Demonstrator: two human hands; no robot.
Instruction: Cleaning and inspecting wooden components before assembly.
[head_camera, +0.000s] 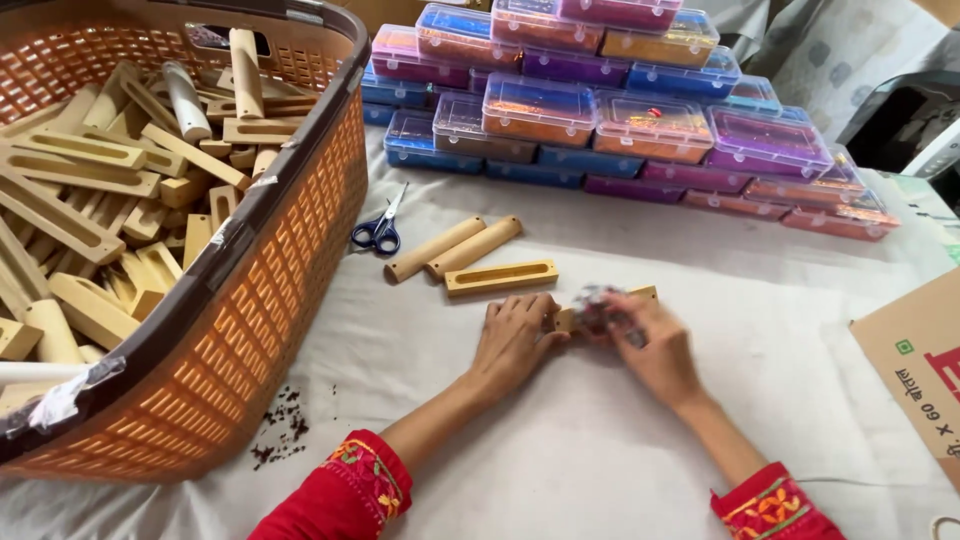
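Fingers (528, 312) of the left hand (512, 340) curl down onto one end of a pale wooden piece (566, 320) lying on the white cloth (560, 440), pinning it flat. Far left, an orange basket (280, 300) holds many similar slotted wooden parts. Centre, blue-handled scissors (380, 228), two rounded wooden sticks (455, 248) and a slotted wooden bar (500, 277). Right hand (650, 345), blurred, closes on a crumpled silvery scrap (598, 300) over the piece. Behind, stacked coloured plastic boxes (600, 110); far right, a cardboard box (915, 370)
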